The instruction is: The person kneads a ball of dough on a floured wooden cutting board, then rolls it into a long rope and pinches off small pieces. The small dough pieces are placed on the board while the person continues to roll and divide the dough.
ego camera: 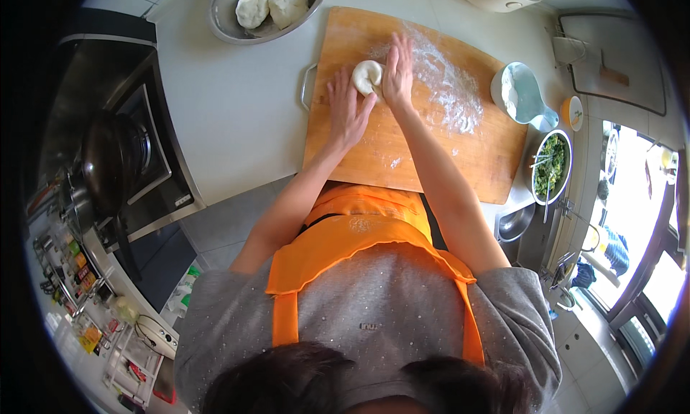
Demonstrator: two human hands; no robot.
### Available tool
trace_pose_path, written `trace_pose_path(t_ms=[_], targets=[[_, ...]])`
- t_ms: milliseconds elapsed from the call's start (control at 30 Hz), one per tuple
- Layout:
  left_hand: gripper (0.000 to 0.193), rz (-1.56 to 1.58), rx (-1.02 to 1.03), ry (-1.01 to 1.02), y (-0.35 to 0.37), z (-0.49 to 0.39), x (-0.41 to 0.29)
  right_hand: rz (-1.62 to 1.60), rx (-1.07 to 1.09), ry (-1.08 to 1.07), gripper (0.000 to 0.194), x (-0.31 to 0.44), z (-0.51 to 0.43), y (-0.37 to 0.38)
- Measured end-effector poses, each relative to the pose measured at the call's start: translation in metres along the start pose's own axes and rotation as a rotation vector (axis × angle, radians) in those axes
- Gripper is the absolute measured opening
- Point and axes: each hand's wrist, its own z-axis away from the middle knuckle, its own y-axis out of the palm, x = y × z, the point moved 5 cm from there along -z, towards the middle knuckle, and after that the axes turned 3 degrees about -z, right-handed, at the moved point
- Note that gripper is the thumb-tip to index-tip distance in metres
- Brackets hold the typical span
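Observation:
A coiled piece of white dough lies on a wooden board. My left hand rests on the board at its left side, fingers spread, the thumb at the dough's lower edge. On the dough's right side is my right hand, held on edge with its fingers straight and nearly together. Both hands are against the dough's sides without closing around it. White flour is scattered over the board to the right of my right hand.
A metal bowl with two dough lumps stands at the back left. On the right are a light-blue scoop with flour, a small orange bowl and a bowl of chopped greens. A stove with a dark wok is at the left.

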Motion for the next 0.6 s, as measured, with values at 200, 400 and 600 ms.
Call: trace_pose_path(t_ms=[200,400,600], targets=[[0.049,0.247,0.153,0.067,-0.028,0.012,-0.046,-0.098,0.261,0.020,0.052,0.044,0.080,-0.045],[0.053,0.001,0.073,0.101,-0.019,0.023,-0.026,0.373,0.035,-0.407,0.041,0.014,0.055,-0.019],[0.058,0.030,0.087,-0.002,0.014,-0.013,-0.020,-0.180,-0.033,0.159,0.060,-0.005,0.014,-0.028]])
